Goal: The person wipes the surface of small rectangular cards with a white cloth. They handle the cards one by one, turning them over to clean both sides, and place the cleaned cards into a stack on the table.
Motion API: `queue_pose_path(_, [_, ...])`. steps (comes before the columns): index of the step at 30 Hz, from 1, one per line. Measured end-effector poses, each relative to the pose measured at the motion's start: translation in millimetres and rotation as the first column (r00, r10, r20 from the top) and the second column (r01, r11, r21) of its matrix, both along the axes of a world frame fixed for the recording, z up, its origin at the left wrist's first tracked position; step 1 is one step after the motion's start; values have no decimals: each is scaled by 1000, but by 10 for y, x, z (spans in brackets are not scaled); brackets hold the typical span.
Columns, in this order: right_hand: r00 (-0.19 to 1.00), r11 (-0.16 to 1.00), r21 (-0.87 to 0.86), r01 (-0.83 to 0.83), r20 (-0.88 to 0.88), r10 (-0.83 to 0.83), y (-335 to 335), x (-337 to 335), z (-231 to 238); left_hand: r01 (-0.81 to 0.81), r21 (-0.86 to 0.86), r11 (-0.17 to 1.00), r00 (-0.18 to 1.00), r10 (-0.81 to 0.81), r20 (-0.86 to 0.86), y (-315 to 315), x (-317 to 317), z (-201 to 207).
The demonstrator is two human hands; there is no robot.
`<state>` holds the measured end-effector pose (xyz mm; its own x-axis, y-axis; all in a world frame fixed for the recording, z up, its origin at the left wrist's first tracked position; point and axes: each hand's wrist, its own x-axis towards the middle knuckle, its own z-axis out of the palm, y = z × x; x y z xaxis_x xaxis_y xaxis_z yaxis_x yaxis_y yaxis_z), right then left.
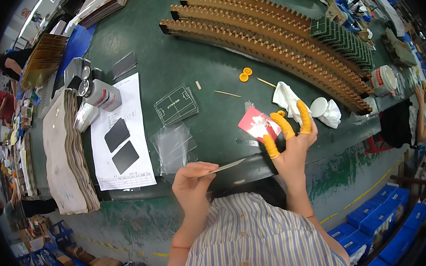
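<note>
My left hand (192,182) pinches a thin flat card (228,166), seen nearly edge-on above the table's front edge. Yellow finger cots cover several fingers of my right hand (294,144), which hovers with fingers apart by a small pink and white packet (253,122); whether they touch it I cannot tell. A crumpled white cloth (284,95) lies just beyond that hand, beside a round white lid (319,107). Left of the packet are a short stack of dark green cards with white lines (176,106) and some clear plastic sleeves (173,148).
Long wooden slotted racks (245,35) cross the far right, with green cards (343,40) standing in one end. White printed paper (143,168) bears dark plates (125,157). Also around are a white bottle (105,95), yellow finger cots (244,76), wooden sticks (227,94) and a white tub (383,79).
</note>
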<state>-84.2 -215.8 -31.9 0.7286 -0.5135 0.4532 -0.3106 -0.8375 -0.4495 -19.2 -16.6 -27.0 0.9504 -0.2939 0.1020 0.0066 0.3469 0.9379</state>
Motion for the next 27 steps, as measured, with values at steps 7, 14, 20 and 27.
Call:
queue_pose_path(7, [989,999,-7,-31,-143,30,-4,53,67,-1,-86,996,999,-2,-37,-16,25,-23])
queue_pose_path(14, [986,998,-52,-41,-164,32,1,65,68,29,-118,993,999,-32,-22,-27,39,-54])
queue_pose_path(20, [986,998,-42,-40,-161,33,-1,63,48,30,-103,994,1000,-30,3,-39,36,-61])
queue_pose_path(27, [1000,997,71,-11,-7,11,68,-18,114,45,-104,994,999,-43,14,-30,31,-51])
